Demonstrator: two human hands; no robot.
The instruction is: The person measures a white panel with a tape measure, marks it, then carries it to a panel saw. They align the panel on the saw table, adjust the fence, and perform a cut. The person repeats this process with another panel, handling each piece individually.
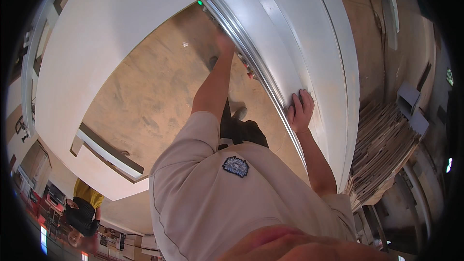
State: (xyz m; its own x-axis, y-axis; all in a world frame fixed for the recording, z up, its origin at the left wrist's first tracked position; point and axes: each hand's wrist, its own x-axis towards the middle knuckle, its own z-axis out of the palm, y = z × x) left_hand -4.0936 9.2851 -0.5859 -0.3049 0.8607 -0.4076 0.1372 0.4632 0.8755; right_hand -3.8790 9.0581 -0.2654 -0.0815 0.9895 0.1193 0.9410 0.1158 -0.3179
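Observation:
My left hand [224,42] reaches under the edge of a long silver metal rail [232,24]. Its fingers are blurred and partly hidden by the rail, so I cannot tell what they touch. Near it, small buttons or knobs line the underside, among them a red knob [250,75], and a green light [199,3] glows farther up. On the broad shiny metal surface [280,34] beyond the rail, my right hand [302,111] rests with its fingers apart and slightly bent, holding nothing.
A large curved-looking white panel [87,43] spans the left, with a cut-out [108,154] near its lower end. Flat brown sheets [382,154] are stacked at right beside a grey box-like piece [409,97]. Another person [84,210] is at the lower left. Below is a tan floor [150,77].

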